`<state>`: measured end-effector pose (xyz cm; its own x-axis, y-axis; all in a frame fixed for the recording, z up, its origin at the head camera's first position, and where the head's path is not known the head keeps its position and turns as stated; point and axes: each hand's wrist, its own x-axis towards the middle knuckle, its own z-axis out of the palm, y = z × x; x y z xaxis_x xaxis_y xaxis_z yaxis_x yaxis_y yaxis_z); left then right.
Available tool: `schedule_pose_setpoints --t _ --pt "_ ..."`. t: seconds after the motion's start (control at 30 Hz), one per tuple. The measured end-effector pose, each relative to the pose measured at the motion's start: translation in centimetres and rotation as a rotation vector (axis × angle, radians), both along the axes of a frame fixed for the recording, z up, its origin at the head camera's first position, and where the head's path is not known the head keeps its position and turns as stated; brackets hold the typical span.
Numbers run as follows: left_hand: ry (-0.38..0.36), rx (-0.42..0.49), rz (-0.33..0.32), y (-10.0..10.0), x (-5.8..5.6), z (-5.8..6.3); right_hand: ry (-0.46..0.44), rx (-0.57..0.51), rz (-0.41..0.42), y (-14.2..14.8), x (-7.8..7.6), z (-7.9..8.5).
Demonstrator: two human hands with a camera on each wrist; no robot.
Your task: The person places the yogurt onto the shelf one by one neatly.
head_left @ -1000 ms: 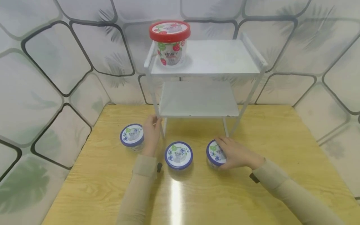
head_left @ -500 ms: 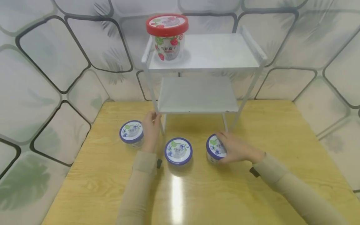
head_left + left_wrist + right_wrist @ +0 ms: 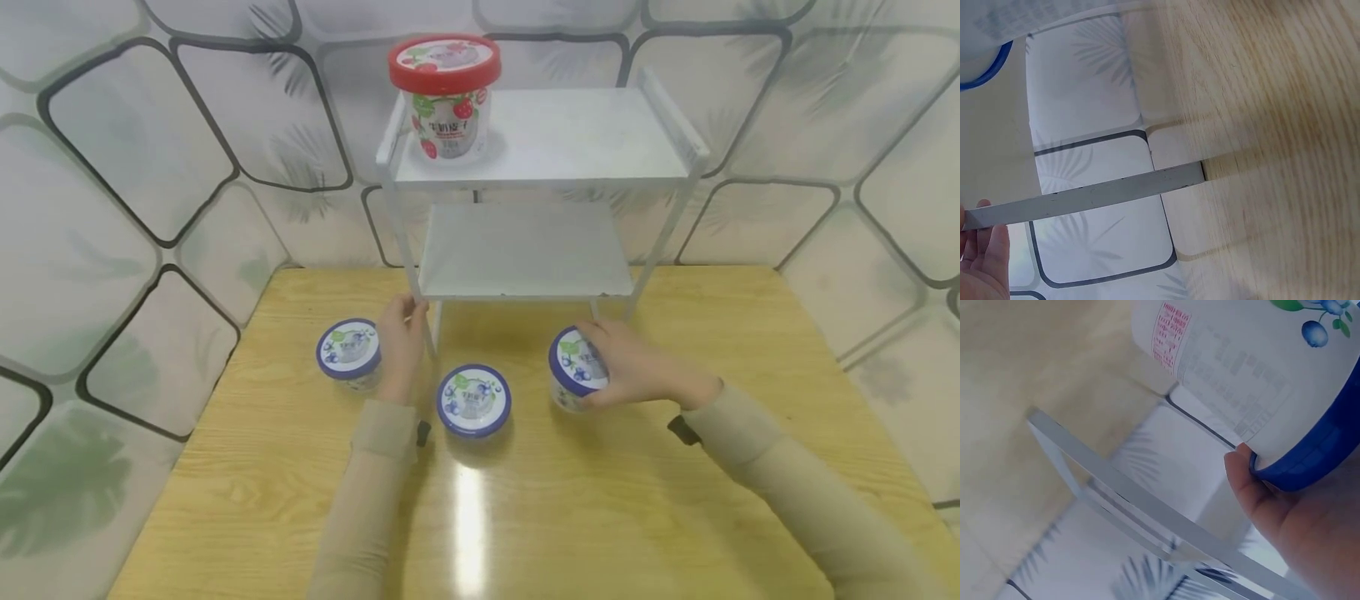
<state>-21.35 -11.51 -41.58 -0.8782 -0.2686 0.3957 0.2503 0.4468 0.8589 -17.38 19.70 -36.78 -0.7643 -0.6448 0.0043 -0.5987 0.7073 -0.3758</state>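
Note:
My right hand (image 3: 633, 362) grips a blue-lidded tub (image 3: 579, 362) with blueberries printed on it, in front of the rack's right leg. In the right wrist view, fingers press the blue rim of this tub (image 3: 1235, 381), and its base appears raised off the table. My left hand (image 3: 401, 346) holds the front left leg of the white two-tier rack (image 3: 525, 250). Fingers and thumb lie on both sides of that leg (image 3: 1097, 195) in the left wrist view. A second blue-lidded tub (image 3: 474, 402) stands between the hands, and a third tub (image 3: 349, 348) stands left of my left hand.
A red-lidded strawberry tub (image 3: 446, 96) stands on the left end of the rack's top shelf (image 3: 585, 133). The rack stands near the back of the wooden table (image 3: 262, 483). A patterned backdrop (image 3: 315, 125) surrounds the table's back and sides.
My right hand has raised the blue-lidded tub and carried it a little toward the rack. The left hand keeps its hold on the leg. The head view has tilted down slightly.

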Motion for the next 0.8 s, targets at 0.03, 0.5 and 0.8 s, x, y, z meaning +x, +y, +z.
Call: schedule_pose_setpoints --t 0.03,0.5,0.8 --pt "-0.001 -0.001 -0.002 0.0 0.0 0.0 -0.001 -0.002 0.001 0.0 -0.1 0.6" --pt "-0.053 0.013 -0.008 0.1 -0.3 0.0 0.033 -0.072 0.023 0.0 -0.5 7.3" --pt "-0.064 0.012 0.011 0.0 0.0 0.0 0.163 -0.048 0.069 -0.9 -0.8 11.6"
